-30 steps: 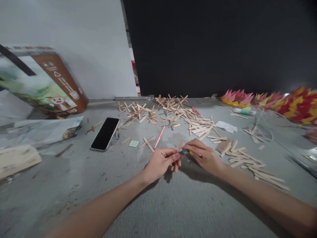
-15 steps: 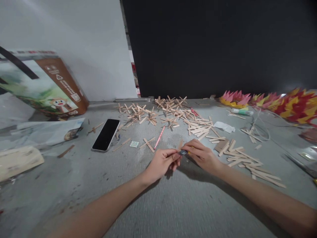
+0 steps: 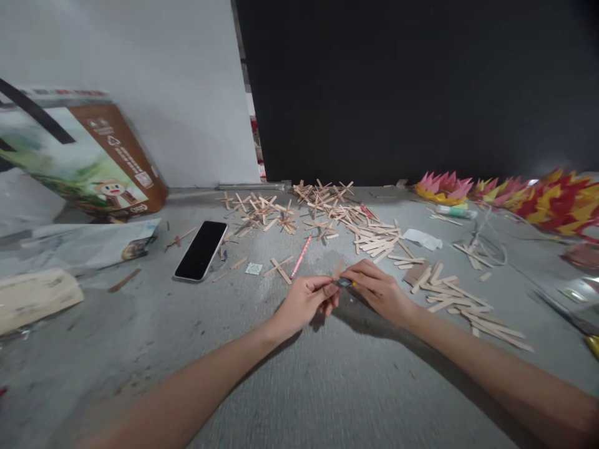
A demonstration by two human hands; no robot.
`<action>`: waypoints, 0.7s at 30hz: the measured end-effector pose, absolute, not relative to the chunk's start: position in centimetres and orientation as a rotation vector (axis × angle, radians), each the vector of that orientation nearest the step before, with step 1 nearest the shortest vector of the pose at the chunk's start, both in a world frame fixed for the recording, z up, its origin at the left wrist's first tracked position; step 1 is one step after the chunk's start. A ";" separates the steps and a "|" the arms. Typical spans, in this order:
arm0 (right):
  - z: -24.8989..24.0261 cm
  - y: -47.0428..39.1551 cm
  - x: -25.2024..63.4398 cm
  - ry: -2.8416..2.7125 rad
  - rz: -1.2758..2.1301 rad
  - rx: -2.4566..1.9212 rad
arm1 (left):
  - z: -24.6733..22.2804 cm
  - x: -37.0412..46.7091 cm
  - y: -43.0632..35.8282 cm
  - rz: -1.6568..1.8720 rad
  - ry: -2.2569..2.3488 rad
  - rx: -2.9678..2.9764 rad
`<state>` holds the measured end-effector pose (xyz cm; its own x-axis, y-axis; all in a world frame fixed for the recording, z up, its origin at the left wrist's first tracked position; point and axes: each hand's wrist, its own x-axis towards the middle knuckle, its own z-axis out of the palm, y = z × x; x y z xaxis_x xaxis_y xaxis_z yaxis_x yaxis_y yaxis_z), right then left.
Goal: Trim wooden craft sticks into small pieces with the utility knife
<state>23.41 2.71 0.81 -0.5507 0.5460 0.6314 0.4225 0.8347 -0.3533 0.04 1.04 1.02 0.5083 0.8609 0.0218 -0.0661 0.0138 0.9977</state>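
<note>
Near the middle of the grey table, my left hand (image 3: 306, 302) pinches a wooden stick (image 3: 339, 268) that points up and away. My right hand (image 3: 380, 290) meets it from the right, its fingers closed on a small dark item (image 3: 344, 282) with a bit of yellow beside it; exactly what this is cannot be made out. Just beyond the hands lie a crossed pair of sticks (image 3: 281, 270), a red-and-white striped pencil (image 3: 301, 257) and a small patterned square (image 3: 253, 269).
Crossed sticks (image 3: 266, 212) lie at the back, loose sticks (image 3: 374, 240) to the right. A phone (image 3: 201, 251) and a printed bag (image 3: 110, 162) are on the left. Scissors (image 3: 573, 321) and red-yellow paper pieces (image 3: 556, 202) are on the right.
The view has shifted slightly, bringing more of the scissors into sight. Both hands keep nearly the same pose, close together around the stick.
</note>
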 end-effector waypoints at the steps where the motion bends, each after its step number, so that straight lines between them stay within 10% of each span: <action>1: 0.8 2.8 23.5 -2.227 0.212 -0.709 | 1.0 0.1 1.1 0.856 0.753 1.355; 21: 0.9 2.7 23.5 -2.237 0.272 -0.711 | 1.2 0.0 0.8 0.851 0.808 1.397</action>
